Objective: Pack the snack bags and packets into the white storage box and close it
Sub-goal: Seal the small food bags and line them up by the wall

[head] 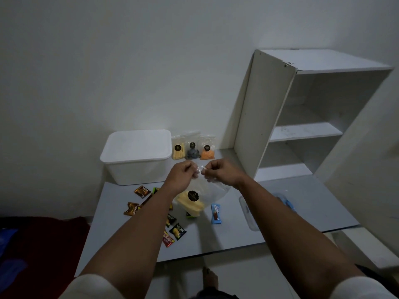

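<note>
A clear snack bag with pale yellow sticks and a round black label hangs above the table. My left hand and my right hand pinch its top edge from either side. The white storage box stands at the back left with its lid on. Three more clear snack bags lean against the wall beside it, holding yellow, dark and orange snacks. Several small packets lie on the table: brown ones at the left, a blue one at the right, dark and red ones near the front.
A white shelf unit stands on the table at the right. A clear lid with blue clips lies partly under my right forearm. The grey table ends just in front of me, with my foot on the floor below.
</note>
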`<action>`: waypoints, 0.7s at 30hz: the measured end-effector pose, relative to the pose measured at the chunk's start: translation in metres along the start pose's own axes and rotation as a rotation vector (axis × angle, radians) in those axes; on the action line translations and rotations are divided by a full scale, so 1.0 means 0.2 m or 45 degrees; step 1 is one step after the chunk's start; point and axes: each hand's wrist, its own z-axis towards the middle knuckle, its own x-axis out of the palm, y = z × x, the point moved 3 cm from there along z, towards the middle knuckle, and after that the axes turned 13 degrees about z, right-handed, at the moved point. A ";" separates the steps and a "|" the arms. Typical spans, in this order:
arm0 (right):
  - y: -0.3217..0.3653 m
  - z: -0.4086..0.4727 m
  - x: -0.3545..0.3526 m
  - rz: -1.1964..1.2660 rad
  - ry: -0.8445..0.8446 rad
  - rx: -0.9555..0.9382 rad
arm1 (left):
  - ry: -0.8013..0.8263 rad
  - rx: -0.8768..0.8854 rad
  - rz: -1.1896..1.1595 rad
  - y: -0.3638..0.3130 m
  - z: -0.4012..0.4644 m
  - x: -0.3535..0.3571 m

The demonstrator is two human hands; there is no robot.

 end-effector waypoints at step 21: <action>0.02 -0.01 0.06 0.567 -0.231 0.090 | -0.164 -0.159 -0.471 -0.07 -0.05 0.00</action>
